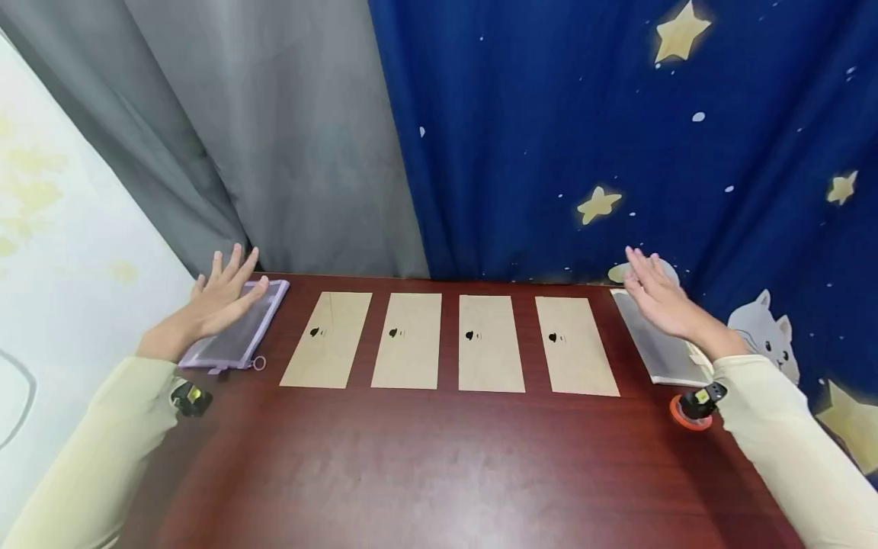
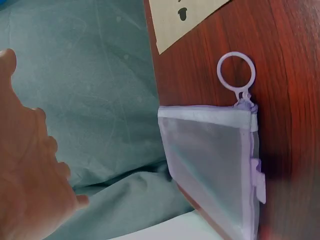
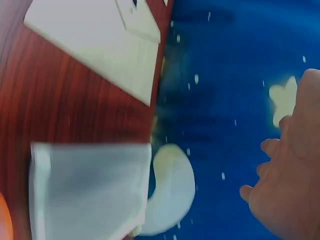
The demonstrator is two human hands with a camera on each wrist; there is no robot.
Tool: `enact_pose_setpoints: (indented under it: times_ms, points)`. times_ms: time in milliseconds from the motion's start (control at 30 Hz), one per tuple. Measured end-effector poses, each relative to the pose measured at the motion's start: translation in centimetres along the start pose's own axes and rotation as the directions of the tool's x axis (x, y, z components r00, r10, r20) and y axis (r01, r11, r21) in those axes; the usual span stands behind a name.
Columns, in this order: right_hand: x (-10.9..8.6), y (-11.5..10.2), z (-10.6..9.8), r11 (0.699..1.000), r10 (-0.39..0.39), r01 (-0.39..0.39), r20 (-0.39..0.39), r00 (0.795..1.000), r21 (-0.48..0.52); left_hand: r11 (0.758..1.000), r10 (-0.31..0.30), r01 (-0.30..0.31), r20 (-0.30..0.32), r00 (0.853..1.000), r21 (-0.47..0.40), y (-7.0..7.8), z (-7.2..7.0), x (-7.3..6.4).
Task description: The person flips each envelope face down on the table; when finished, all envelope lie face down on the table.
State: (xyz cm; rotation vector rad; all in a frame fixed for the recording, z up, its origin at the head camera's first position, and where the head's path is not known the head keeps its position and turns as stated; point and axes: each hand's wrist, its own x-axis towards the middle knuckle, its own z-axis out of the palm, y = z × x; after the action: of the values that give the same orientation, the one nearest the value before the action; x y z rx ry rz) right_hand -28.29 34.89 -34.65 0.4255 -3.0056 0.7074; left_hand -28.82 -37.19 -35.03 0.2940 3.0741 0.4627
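My left hand (image 1: 218,303) is raised with spread, straight fingers over a purple-edged mesh zip pouch (image 2: 205,145) at the table's left end. A ring hangs from that pouch's zip corner. On the right, my other hand (image 1: 661,299) is held up with straight fingers over a white-edged mesh pouch (image 3: 92,185). Neither hand holds anything. Between them several tan paper sheets lie in a row, each with a small black hat-shaped mark: a leftmost sheet (image 1: 328,343), a second sheet (image 1: 408,343), a third sheet (image 1: 490,347) and a rightmost sheet (image 1: 578,349).
An orange-red round object (image 1: 686,415) sits beneath the right wrist. Behind the dark red table (image 1: 425,465) hang a grey curtain (image 1: 288,137) and a blue star-patterned curtain (image 1: 535,137). A white wall (image 1: 62,252) stands at the left.
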Motion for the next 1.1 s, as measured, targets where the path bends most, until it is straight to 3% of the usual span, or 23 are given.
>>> enact_pose_setpoints:
  times_ms: [200,267,333,433,533,667,767,900,1100]
  points:
    - [1.2,-2.4,2.3,0.977,-0.031,0.014,0.075,0.997,0.212,0.983,0.047,-0.038,0.045,0.998,-0.18,0.8,0.5,-0.1]
    - [1.6,-3.1,3.2,0.948,-0.033,-0.003,0.106,0.994,0.317,0.962,0.072,-0.053,0.062,0.995,-0.269,1.1,0.9,-0.2]
    - [2.0,-3.7,4.1,0.899,-0.044,-0.019,0.133,0.99,0.438,0.942,0.084,-0.057,0.069,0.994,-0.332,1.4,1.2,-0.1]
    - [2.8,-4.7,5.3,0.774,-0.063,-0.054,0.162,0.985,0.631,0.934,0.089,-0.06,0.066,0.994,-0.351,1.7,1.5,0.1]
    - [3.8,-5.7,6.5,0.632,-0.08,-0.087,0.176,0.981,0.77,0.948,0.059,-0.032,0.076,0.995,-0.317,1.8,1.8,0.3]
    - [5.4,-7.8,8.4,0.436,-0.096,-0.155,0.217,0.971,0.886,0.959,0.017,0.013,0.105,0.994,-0.283,1.8,2.2,0.2]
    - [6.5,-9.7,10.0,0.29,-0.122,-0.216,0.26,0.958,0.932,0.949,0.002,0.036,0.118,0.993,-0.312,1.7,2.6,0.0]
    - [7.7,-12.4,12.0,0.122,-0.173,-0.315,0.333,0.927,0.941,0.908,-0.008,0.075,0.164,0.986,-0.412,1.5,3.3,0.2]
    - [9.4,-16.3,14.8,-0.112,-0.265,-0.462,0.422,0.867,0.88,0.817,-0.052,0.165,0.215,0.975,-0.553,1.6,4.0,0.9]
